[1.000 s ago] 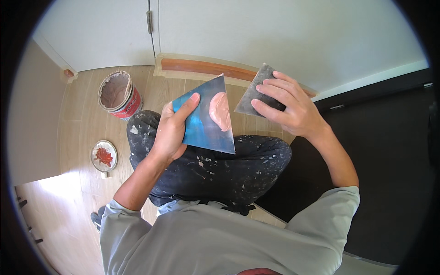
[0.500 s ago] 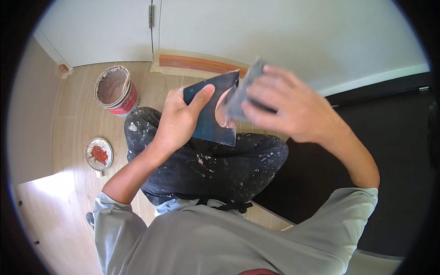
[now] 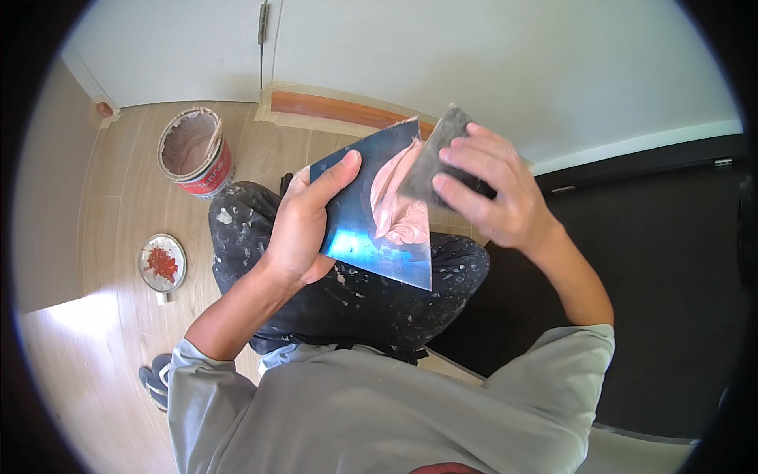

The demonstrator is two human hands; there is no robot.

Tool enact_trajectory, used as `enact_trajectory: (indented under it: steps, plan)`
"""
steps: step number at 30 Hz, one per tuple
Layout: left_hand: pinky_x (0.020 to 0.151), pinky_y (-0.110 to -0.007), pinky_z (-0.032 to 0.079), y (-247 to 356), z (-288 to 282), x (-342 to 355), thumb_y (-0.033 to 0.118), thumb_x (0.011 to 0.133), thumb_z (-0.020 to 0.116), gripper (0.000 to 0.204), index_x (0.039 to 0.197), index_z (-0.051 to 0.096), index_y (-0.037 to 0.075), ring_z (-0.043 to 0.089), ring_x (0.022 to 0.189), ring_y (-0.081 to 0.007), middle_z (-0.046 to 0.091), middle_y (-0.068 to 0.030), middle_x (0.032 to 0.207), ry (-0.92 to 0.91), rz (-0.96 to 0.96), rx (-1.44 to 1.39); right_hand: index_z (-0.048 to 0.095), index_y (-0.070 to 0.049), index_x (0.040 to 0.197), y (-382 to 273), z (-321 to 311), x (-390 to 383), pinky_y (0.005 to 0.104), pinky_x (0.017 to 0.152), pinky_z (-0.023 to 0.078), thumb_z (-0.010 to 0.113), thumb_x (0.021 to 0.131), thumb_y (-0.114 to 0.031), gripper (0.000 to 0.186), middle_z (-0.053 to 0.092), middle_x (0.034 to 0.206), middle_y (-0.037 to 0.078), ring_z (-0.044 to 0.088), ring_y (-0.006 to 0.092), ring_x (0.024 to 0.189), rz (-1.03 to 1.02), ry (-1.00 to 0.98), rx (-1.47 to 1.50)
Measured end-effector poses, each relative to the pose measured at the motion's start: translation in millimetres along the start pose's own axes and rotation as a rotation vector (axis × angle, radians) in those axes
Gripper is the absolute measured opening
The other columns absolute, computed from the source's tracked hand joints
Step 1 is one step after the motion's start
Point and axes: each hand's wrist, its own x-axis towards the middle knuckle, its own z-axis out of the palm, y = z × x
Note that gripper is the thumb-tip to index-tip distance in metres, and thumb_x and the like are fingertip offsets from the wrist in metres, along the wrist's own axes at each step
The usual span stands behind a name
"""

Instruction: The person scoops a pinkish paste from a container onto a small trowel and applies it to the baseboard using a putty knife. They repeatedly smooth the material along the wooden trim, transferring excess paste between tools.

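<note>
My left hand (image 3: 304, 213) grips a wide blue steel scraper (image 3: 347, 237) by its left side, thumb flat on top. On the scraper's right half lies a swirled mound of pink putty (image 3: 407, 221). My right hand (image 3: 501, 186) holds a second, grey-bladed scraper (image 3: 438, 146), fingers spread over its blade. The grey scraper's lower corner meets the upper part of the putty. What lies under my right palm is hidden. Both tools are above my paint-spotted dark trousers (image 3: 363, 304).
An opened putty can (image 3: 209, 178) with a red band stands on the wood floor, left. Nearer is a round lid (image 3: 163, 263) smeared with red. Sandals (image 3: 158, 379) lie beside me. Ahead, tape (image 3: 308, 124) borders a reddish-brown strip (image 3: 332, 109) below the white wall; a black panel (image 3: 632, 261) is at right.
The blue scraper has tilted its face up toward me, showing more putty and a bright reflection. My right hand's grey scraper has turned flatter and shifted slightly right.
</note>
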Motion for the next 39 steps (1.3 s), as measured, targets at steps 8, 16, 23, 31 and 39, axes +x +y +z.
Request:
enact_trajectory:
  steps: [8, 16, 23, 31, 39]
  plan:
    - [0.071, -0.027, 0.055, 2.5, -7.9, 3.6, 0.026, 0.100, 0.060, 0.031, 0.107, 0.067, -0.004, 0.066, 0.080, -0.0094, 0.070, -0.0068, 0.095, 0.047, 0.114, 0.225, 0.066, -0.013, 0.108, -7.8, -31.0, 24.0, 0.0501, 0.104, 0.049, 0.064, 0.078, -0.014, 0.030, 0.061, 0.113, 0.010, 0.059, 0.0272, 0.110, -0.065, -0.227, -0.062]
    - [0.063, -0.024, 0.050, 1.8, -6.7, 3.3, 0.023, 0.100, 0.061, 0.028, 0.099, 0.069, -0.004, 0.062, 0.072, -0.0068, 0.069, -0.0042, 0.085, 0.070, 0.216, 0.609, 0.062, -0.010, 0.110, -9.4, -34.3, 35.8, 0.0523, 0.107, 0.046, 0.062, 0.080, -0.012, 0.030, 0.060, 0.113, 0.012, 0.058, 0.0296, 0.111, -0.105, -0.486, -0.067]
    - [0.064, -0.025, 0.053, -1.5, -16.8, 10.7, 0.024, 0.100, 0.060, 0.029, 0.104, 0.068, -0.004, 0.066, 0.072, -0.0095, 0.070, -0.0054, 0.087, 0.019, 0.198, 0.560, 0.059, -0.010, 0.105, -14.1, -34.1, 27.7, 0.0501, 0.108, 0.042, 0.061, 0.076, -0.012, 0.030, 0.057, 0.112, 0.010, 0.055, 0.0291, 0.114, -0.046, -0.497, 0.005]
    - [0.085, -0.034, 0.056, -14.4, -6.9, -6.6, 0.031, 0.101, 0.058, 0.037, 0.121, 0.061, 0.000, 0.068, 0.097, -0.0184, 0.068, -0.0112, 0.111, 0.034, -0.114, -0.184, 0.065, -0.012, 0.110, -36.2, 11.4, 2.4, 0.0503, 0.102, 0.051, 0.070, 0.083, -0.011, 0.028, 0.061, 0.120, 0.013, 0.061, 0.0292, 0.108, -0.068, 0.089, 0.176]
    - [0.086, -0.034, 0.054, -14.6, -19.8, -22.3, 0.031, 0.101, 0.059, 0.034, 0.116, 0.063, 0.000, 0.068, 0.094, -0.0170, 0.069, -0.0097, 0.107, 0.127, 0.072, -0.153, 0.060, -0.008, 0.118, -8.8, 37.4, -30.6, 0.0528, 0.108, 0.044, 0.060, 0.081, 0.008, 0.041, 0.058, 0.123, 0.016, 0.058, 0.0327, 0.113, 0.125, 0.005, 0.198]
